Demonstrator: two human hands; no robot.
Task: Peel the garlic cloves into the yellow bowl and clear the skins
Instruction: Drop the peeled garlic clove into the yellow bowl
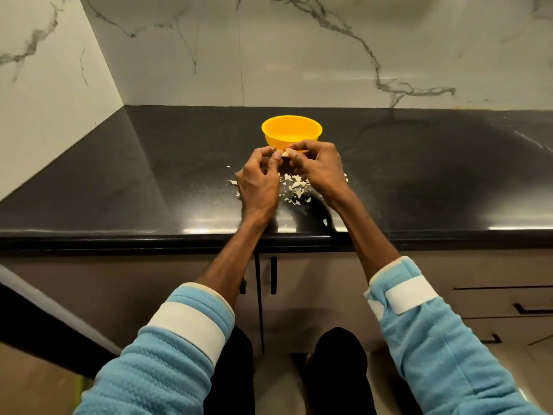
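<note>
**Both hands pinch one garlic clove in front of yellow bowl**

No readable writing, brand or label anywhere in view.

Left hand and right hand meet above the black countertop, fingertips together on a small pale garlic clove. Left fingers curled, thumb and forefinger pinched at the clove's left end. Right thumb and forefinger grip its right side, other fingers bent loosely. Clove is off the surface, just in front of the yellow bowl and overlapping its near wall in view.

Bowl sits upright mid-counter, closer to the back edge and the marble wall. Contents can't be made out.

Garlic skins scattered on the countertop under and between the hands; one stray flake near the front edge. Blue sleeves with white cuffs pushed up both forearms.
</note>
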